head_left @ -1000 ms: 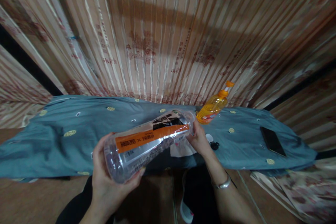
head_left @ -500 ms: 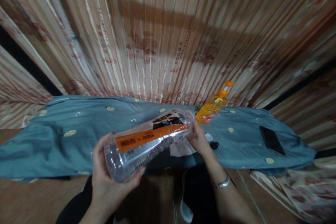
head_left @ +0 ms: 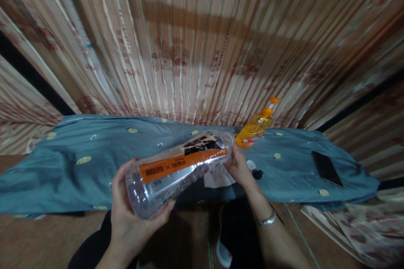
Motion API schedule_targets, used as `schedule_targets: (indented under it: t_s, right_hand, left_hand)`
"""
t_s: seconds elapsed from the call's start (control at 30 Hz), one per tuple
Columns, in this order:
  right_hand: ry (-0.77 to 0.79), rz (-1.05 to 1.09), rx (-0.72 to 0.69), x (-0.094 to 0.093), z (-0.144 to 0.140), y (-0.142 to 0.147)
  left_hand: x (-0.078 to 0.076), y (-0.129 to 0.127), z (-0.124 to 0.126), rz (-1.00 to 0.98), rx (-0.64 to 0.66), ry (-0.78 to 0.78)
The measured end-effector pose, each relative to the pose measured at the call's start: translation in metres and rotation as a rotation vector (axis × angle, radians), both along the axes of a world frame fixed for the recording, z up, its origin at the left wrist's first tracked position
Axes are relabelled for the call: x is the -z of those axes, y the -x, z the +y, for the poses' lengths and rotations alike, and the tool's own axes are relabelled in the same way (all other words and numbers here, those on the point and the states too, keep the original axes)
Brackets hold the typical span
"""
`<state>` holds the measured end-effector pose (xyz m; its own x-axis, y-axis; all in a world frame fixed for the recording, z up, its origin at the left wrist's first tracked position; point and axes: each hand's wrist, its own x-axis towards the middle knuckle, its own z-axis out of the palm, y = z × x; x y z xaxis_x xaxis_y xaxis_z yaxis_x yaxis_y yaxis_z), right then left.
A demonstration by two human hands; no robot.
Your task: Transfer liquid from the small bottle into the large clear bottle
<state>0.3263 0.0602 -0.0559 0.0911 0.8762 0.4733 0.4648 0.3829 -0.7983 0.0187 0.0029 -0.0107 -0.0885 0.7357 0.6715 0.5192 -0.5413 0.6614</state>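
A clear plastic drink bottle [head_left: 183, 168] with an orange, white and black label lies tilted in the air between my hands. Its wide base points to the lower left, its neck to the upper right. My left hand [head_left: 129, 206] is wrapped round the base. At the neck end, my right hand [head_left: 238, 166] grips the bottle, its fingers partly hidden behind it. Just beyond the right hand stands an orange pump bottle of liquid [head_left: 255, 129]. A white cloth or tissue [head_left: 217, 178] lies under the neck, near a small white round thing [head_left: 251, 164] and a small black item [head_left: 258, 174].
A teal sheet with yellow patterns [head_left: 104, 143] covers the low surface before me. A dark flat phone-like object [head_left: 327, 168] rests on its right side. Patterned curtains [head_left: 189, 50] hang behind, with black poles [head_left: 38, 75] at the sides. My legs are below.
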Motion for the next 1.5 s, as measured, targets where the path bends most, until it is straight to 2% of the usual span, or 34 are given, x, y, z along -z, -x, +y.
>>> schedule_targets:
  t_s: [0.13,0.7,1.5]
  right_hand:
    - [0.014,0.009,-0.005,0.0007,0.0003,-0.0011]
    - [0.002,0.009,-0.006,-0.0017,-0.0001,0.0009]
    - [0.010,0.009,0.012,-0.0015,0.0008,0.0015]
  left_hand:
    - [-0.0006,-0.0062,-0.0017,-0.060,-0.024,0.016]
    - [0.0040,-0.0049,-0.0010,-0.084,-0.011,0.023]
    - [0.0015,-0.0063,-0.0020,-0.091,-0.011,0.026]
